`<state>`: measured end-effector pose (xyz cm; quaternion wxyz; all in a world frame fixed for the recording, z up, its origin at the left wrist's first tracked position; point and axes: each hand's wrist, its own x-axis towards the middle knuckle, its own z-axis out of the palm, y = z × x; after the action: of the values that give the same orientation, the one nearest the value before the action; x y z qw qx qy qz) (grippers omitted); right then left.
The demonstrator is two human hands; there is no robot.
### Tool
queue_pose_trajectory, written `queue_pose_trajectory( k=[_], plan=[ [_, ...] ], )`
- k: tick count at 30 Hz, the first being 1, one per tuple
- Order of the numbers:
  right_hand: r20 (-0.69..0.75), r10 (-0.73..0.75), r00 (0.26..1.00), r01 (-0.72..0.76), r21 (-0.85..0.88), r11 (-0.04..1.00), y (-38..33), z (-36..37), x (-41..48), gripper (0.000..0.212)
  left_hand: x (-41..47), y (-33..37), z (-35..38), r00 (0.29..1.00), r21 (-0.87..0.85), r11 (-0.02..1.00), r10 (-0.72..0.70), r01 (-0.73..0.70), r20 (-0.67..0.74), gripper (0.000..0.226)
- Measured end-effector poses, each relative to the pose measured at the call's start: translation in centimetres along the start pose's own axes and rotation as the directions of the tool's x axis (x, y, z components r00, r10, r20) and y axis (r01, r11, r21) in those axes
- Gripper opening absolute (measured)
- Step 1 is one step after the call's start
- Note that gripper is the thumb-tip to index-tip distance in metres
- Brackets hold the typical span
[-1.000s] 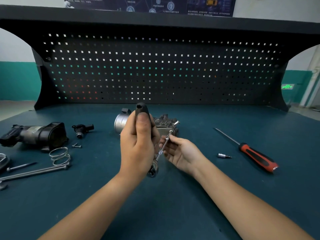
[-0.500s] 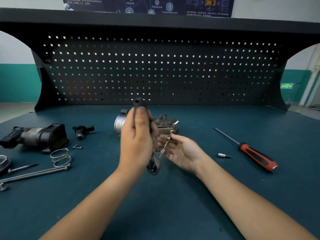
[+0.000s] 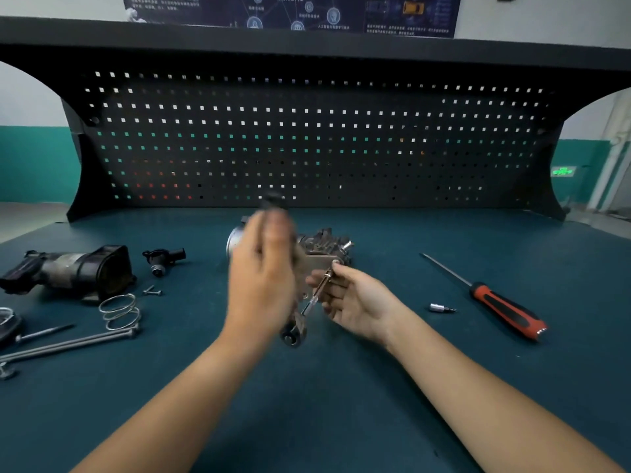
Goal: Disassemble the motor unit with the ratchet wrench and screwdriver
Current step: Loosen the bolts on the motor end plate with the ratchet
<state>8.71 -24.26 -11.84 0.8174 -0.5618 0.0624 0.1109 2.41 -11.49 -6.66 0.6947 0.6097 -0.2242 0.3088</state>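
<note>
1. Gripping the black-handled steel ratchet wrench (image 3: pixel 293 332) in the left hand (image 3: pixel 263 278), fingers clamped round the handle, keeping it roughly upright with the ratchet head low, just above the dark green worktop (image 3: pixel 341 404).
2. Pinching the thin steel extension bar (image 3: pixel 316 295) near its far tip with the right hand (image 3: pixel 355 302), thumb and forefinger closed on it.
3. Working on the grey metal motor unit (image 3: pixel 324 249), sitting mid-worktop toward the far edge, just beyond both hands.
4. Slanting the bar's long axis from the wrench head up and rightward into the unit's near face, with the right hand nearer that joint.
5. Probably swinging the handle to loosen a fastener, so keeping the bar in line matters most.
6. Differing from a second ago: left hand now blurring with motion, wrench head sitting slightly leftward, right hand staying put on the bar.
7. Leaving the red-and-black-handled screwdriver (image 3: pixel 505 310) untouched near the right edge.
</note>
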Motion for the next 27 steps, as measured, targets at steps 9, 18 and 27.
queue_pose_trajectory(
  k=[9, 18, 27],
  plan=[
    [0.010, -0.055, 0.998, 0.055, -0.075, 0.996, 0.1, 0.5, 0.3, 0.024, -1.6, -0.2, 0.2, 0.693, 0.199, 0.828, 0.278, -0.524, 0.665, 0.021],
    [0.023, -0.019, 1.000, 0.021, -0.057, 0.998, 0.8, 0.6, -0.2, 0.030, -1.4, 0.2, 0.6, 0.990, -0.013, 0.999, 0.043, -0.041, 0.137, 0.029],
    [0.000, -0.070, 0.998, 0.070, -0.074, 0.995, 0.7, 0.5, 0.0, 0.028, -2.9, -1.0, 0.7, 0.531, 0.176, 0.769, 0.239, -0.615, 0.813, 0.027]
  ],
)
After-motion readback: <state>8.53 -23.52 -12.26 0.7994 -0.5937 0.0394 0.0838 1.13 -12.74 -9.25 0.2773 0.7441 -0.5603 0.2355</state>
